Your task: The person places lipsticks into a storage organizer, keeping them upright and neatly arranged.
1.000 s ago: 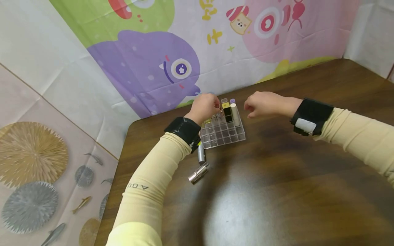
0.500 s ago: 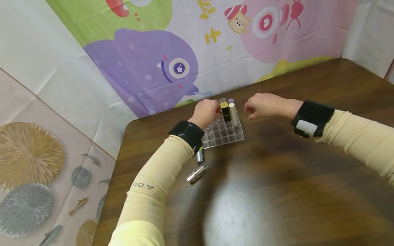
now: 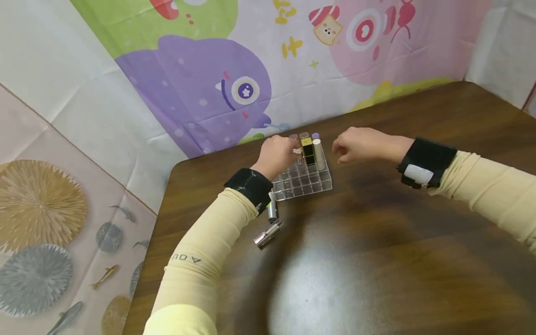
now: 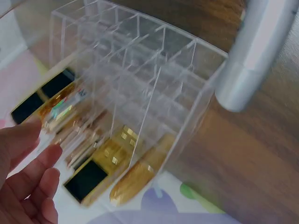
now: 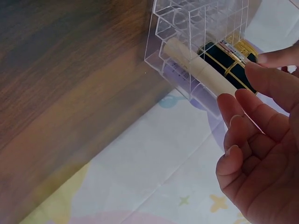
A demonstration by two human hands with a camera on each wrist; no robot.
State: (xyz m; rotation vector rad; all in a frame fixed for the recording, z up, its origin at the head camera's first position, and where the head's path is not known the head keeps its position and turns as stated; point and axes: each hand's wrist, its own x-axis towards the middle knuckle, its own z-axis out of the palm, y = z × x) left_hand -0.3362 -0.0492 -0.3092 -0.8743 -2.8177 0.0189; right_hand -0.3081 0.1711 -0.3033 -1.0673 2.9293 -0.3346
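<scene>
Looking down from the head view, the left hand (image 3: pixel 277 153) sits at the back-left corner of a clear acrylic organiser with a grid of square cells (image 3: pixel 304 180) on a dark brown wooden table (image 3: pixel 377 242). Its fingers curl around a small clear-and-gold tube (image 3: pixel 298 151), apparently lowering it into a back-row cell just left of a black-and-yellow square tube (image 3: pixel 308 151) and a cream cylindrical tube (image 3: pixel 319 154). The right hand (image 3: pixel 361 143) hovers just right of those tubes, fingers loosely bent, holding nothing. Two silver metallic tubes (image 3: pixel 271 221) lie on the table below the left wrist, near the organiser's front-left corner.

From the left wrist view, the fingertips (image 4: pixel 28 135) touch the gold-banded tube (image 4: pixel 63 109) where it enters the organiser (image 4: pixel 154 79); how firmly they pinch is hard to tell through the blur. One silver tube (image 4: pixel 254 51) lies just outside the clear wall.

From the right wrist view, the right hand's fingers (image 5: pixel 254 121) are relaxed and slightly curved, close to the cream tube (image 5: pixel 201 70) yet apart from it.

The step in hand seems to be seating a tube in its cell. The next move likely calls for letting go once it stands upright, then reaching toward the silver tubes by the left wrist without nudging the light organiser.
</scene>
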